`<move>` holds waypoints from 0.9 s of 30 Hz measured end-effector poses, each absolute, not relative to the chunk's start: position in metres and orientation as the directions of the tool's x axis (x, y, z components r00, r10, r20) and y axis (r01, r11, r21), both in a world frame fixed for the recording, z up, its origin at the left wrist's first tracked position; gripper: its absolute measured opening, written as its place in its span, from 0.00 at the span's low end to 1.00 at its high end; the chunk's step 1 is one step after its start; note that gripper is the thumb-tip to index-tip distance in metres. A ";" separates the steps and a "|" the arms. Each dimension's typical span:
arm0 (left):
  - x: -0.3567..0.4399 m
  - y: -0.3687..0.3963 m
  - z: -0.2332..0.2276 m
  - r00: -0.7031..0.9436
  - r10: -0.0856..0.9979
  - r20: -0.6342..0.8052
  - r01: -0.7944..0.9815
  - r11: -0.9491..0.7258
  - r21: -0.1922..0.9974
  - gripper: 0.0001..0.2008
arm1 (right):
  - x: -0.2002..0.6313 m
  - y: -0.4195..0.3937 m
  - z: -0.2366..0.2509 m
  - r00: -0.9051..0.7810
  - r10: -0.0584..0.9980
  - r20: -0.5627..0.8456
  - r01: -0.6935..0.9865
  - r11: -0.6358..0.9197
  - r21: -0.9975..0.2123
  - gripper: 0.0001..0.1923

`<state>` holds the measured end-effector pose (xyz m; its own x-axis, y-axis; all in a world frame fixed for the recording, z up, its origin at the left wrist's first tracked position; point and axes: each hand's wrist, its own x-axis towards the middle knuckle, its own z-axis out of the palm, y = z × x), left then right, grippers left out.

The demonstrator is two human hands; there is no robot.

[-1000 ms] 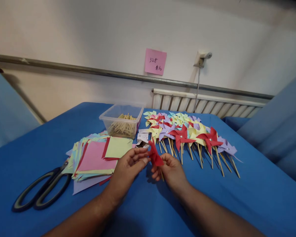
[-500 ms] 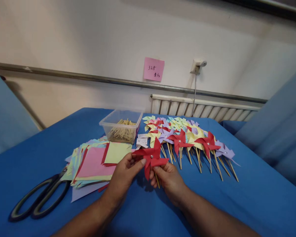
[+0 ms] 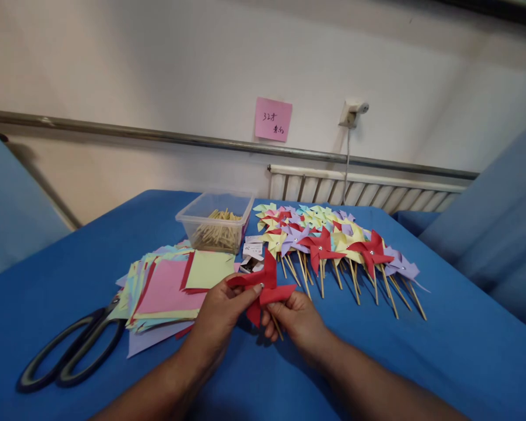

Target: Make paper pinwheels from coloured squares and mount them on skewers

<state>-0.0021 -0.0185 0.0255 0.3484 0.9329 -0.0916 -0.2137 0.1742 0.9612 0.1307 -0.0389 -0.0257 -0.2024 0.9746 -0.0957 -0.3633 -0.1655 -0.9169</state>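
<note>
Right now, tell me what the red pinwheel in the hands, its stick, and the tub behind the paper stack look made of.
Red pinwheel: thin matte paper, judging by its crisp folded vanes and flat colour.
Its stick: pale and slim, probably wood or bamboo; too small to tell which.
Tub: clear, slightly glossy plastic, since the sticks inside show through its wall.

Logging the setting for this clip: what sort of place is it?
Probably an indoor craft worktable: a blue-covered table against a wall with a radiator, bearing rows of finished pinwheels, stacked coloured paper squares and scissors.
</note>
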 end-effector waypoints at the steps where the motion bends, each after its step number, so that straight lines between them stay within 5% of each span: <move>1: -0.002 -0.018 0.024 0.350 0.932 -0.099 -0.211 0.181 0.961 0.08 | 0.131 -0.039 -0.025 -0.201 0.974 -0.103 -0.363 -0.172 -0.916 0.23; 7: -0.005 -0.014 0.019 0.259 0.956 -0.140 -0.194 0.194 0.962 0.10 | 0.131 -0.041 -0.019 -0.204 0.975 -0.089 -0.344 -0.157 -0.926 0.21; 20: -0.002 -0.020 0.026 0.488 0.866 -0.108 -0.254 0.260 0.931 0.09 | 0.128 -0.044 -0.016 -0.149 0.983 -0.110 -0.352 -0.157 -0.923 0.26; 27: -0.001 -0.020 0.026 0.450 0.885 -0.120 -0.282 0.268 0.921 0.09 | 0.129 -0.045 -0.013 -0.149 0.977 -0.150 -0.377 -0.196 -0.905 0.24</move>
<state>-0.0014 -0.0204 0.0260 0.4498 0.8850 -0.1201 -0.2822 0.2684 0.9210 0.1287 -0.0454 -0.0132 -0.1495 0.9774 -0.1496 -0.3769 -0.1962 -0.9052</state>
